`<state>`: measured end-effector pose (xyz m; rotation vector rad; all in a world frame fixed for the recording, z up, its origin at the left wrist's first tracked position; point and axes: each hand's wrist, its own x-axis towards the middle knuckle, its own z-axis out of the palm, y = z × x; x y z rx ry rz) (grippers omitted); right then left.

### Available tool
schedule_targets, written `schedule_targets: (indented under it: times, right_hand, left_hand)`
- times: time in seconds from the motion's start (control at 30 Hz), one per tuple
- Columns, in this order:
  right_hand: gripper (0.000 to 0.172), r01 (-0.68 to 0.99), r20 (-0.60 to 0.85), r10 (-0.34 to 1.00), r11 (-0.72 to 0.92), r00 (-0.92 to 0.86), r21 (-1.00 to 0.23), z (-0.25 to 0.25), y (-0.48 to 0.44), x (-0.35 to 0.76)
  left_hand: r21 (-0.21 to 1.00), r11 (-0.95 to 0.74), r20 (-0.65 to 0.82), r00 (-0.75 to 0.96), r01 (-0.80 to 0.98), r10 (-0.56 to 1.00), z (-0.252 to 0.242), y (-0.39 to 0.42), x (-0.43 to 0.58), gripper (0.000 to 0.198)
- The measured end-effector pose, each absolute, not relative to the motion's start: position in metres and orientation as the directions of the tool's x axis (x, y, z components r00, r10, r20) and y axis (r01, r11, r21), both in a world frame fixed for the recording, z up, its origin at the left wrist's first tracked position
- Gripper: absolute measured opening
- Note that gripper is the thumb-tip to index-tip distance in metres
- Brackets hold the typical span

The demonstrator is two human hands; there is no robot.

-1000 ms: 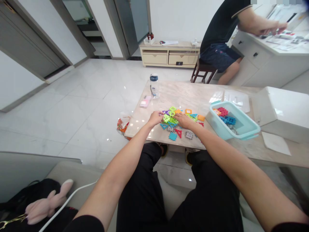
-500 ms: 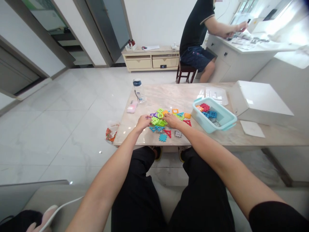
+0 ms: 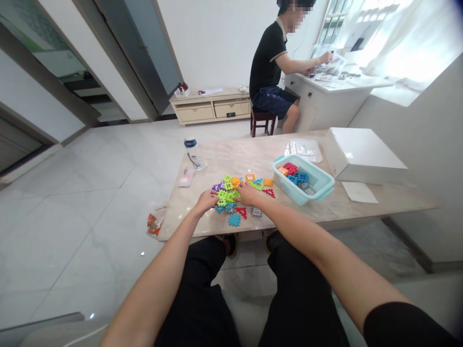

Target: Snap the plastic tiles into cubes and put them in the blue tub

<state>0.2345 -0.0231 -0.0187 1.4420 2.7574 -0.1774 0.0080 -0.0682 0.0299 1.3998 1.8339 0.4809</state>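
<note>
Left hand point(image 3: 207, 199) and right hand point(image 3: 247, 193) both rest fingers-down on the green tiles point(image 3: 227, 193) lying between them on the desk point(image 3: 347, 205), grip closure not discernible, with loose tiles point(image 3: 235, 219) just beside and a bin point(image 3: 303, 179) near the right hand.

The fingertips of the left hand point(image 3: 207, 199) and right hand point(image 3: 247, 192) are sinking among the green interlocking tiles point(image 3: 227, 195), so whether either is gripping one is too small to tell. The pink packet point(image 3: 186, 177) is showing blurred. The bottom edge is cutting off both upper arms.
</note>
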Motion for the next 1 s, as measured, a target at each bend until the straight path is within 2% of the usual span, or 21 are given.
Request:
schedule_targets:
  times: [0.13, 0.23, 0.37, 0.5, 0.57, 0.73, 0.83, 0.9, 1.0]
  right_hand:
    - [0.065, 0.834, -0.079, 0.831, 0.543, -0.551, -0.101, -0.02, -0.021, 0.235]
    - [0.063, 0.836, -0.123, 0.827, 0.539, -0.549, -0.107, -0.017, -0.022, 0.235]
    - [0.07, 0.874, -0.167, 0.858, 0.474, -0.485, -0.105, -0.014, -0.022, 0.227]
    - [0.072, 0.9, -0.186, 0.881, 0.418, -0.434, -0.119, -0.013, -0.019, 0.219]
    - [0.07, 0.905, -0.192, 0.885, 0.407, -0.424, -0.123, -0.012, -0.018, 0.216]
    - [0.059, 0.911, -0.199, 0.89, 0.386, -0.409, -0.147, -0.005, -0.02, 0.216]
    - [0.057, 0.919, -0.176, 0.906, 0.358, -0.385, -0.167, 0.004, -0.021, 0.22]
    - [0.056, 0.915, -0.118, 0.918, 0.35, -0.378, -0.201, 0.011, -0.021, 0.225]
    - [0.05, 0.805, 0.069, 0.876, 0.468, -0.477, -0.364, 0.021, -0.022, 0.233]
  left_hand:
    - [0.619, 0.256, -0.244, -0.128, 0.743, 0.961, 0.029, -0.066, 0.012, 0.036]
    - [0.565, 0.193, -0.212, -0.084, 0.802, 0.974, 0.029, -0.064, 0.016, 0.037]
    - [0.465, 0.118, -0.185, -0.034, 0.878, 0.982, 0.029, -0.063, 0.017, 0.038]
    - [0.472, 0.104, -0.188, -0.016, 0.875, 0.982, 0.028, -0.064, 0.009, 0.036]
    - [0.493, 0.123, -0.191, -0.03, 0.861, 0.981, 0.026, -0.065, 0.003, 0.036]
    - [0.707, 0.241, -0.225, -0.111, 0.665, 0.968, 0.02, -0.069, -0.008, 0.038]
    - [0.768, 0.279, -0.258, -0.12, 0.577, 0.959, 0.017, -0.07, -0.01, 0.037]
    - [0.804, 0.298, -0.283, -0.109, 0.515, 0.953, 0.017, -0.071, -0.008, 0.035]
    - [0.855, 0.318, -0.32, -0.065, 0.41, 0.945, 0.021, -0.07, -0.001, 0.025]
